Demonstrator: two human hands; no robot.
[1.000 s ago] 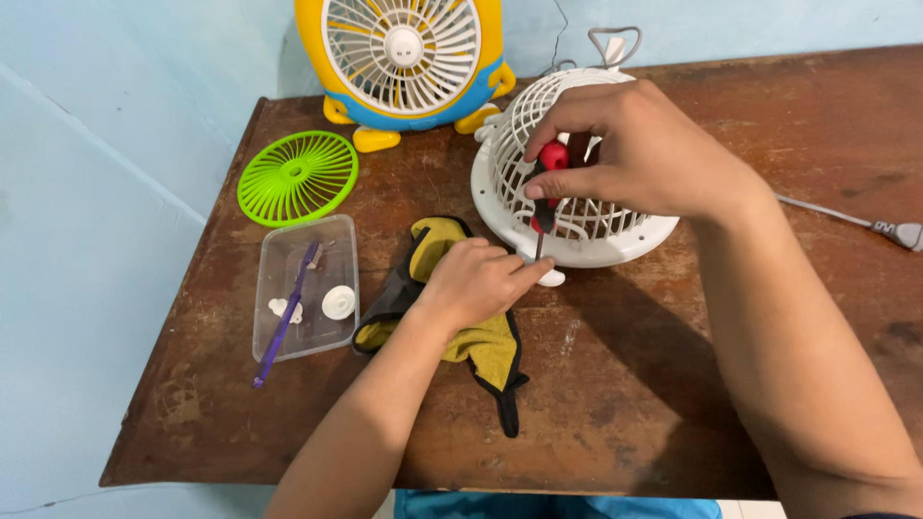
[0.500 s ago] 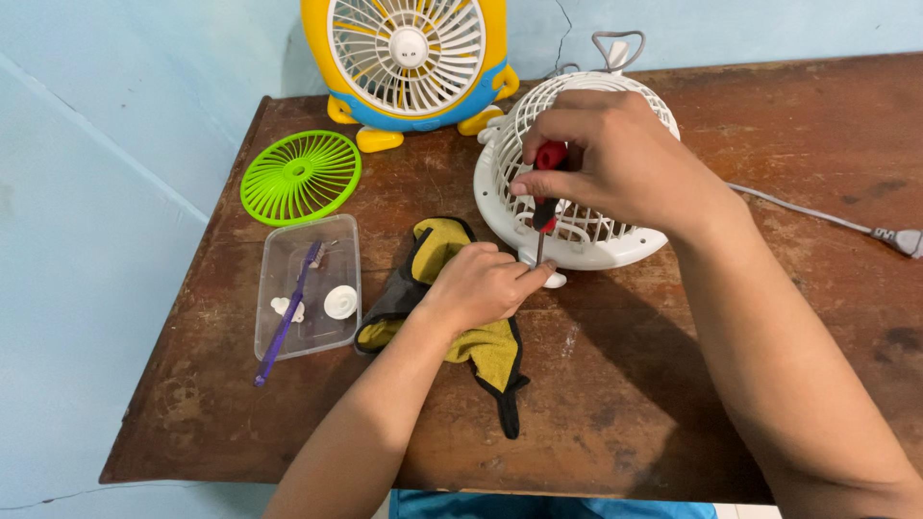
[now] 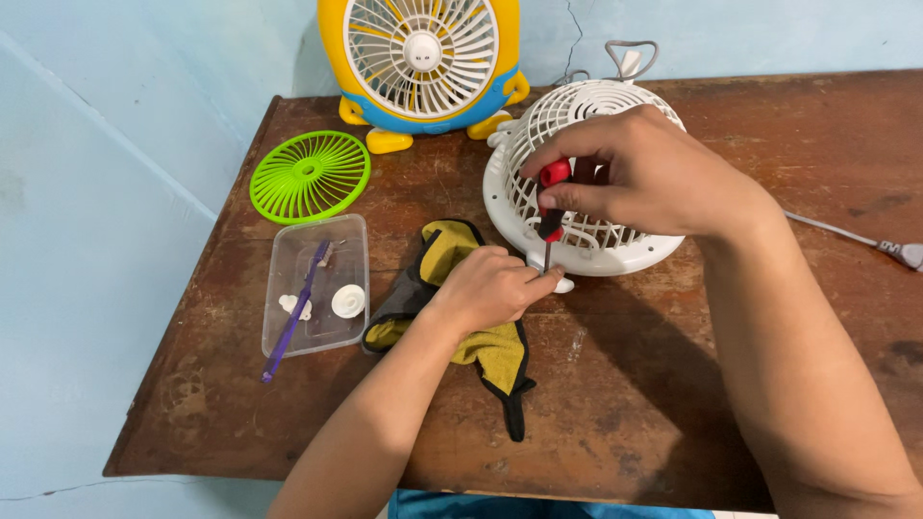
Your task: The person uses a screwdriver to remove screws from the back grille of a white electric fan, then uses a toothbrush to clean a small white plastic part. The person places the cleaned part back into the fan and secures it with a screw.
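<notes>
Screwdriver [image 3: 551,207] upright in the right hand [image 3: 639,173], fingers pinched round its red and black handle, tip pointing down at the small foot on the near rim of the white fan housing [image 3: 586,183]; that housing lies grille-up toward the far edge of the counter [image 3: 615,384], right of centre; left hand [image 3: 486,288] is curled over the yellow and black cloth [image 3: 481,336], fingertips pressed to that same white foot, seemingly steadying it, though whether it pinches a screw I cannot tell.

Risks now: the tip sits very near the left fingertips, so a slip off the screw head could likely jab them; the housing rests on a curved back, so pressing down off-centre may rock it and throw the tip out; too much force could chew the screw head or crack the thin plastic foot; a loose screw might well roll across the bare wood and off the near edge, since the clear plastic tray [image 3: 317,284] with its purple brush [image 3: 293,312] and white bits lies toward the left edge, out of easy reach; green grille [image 3: 310,176] and yellow fan [image 3: 423,62] stand clear at the far side.
</notes>
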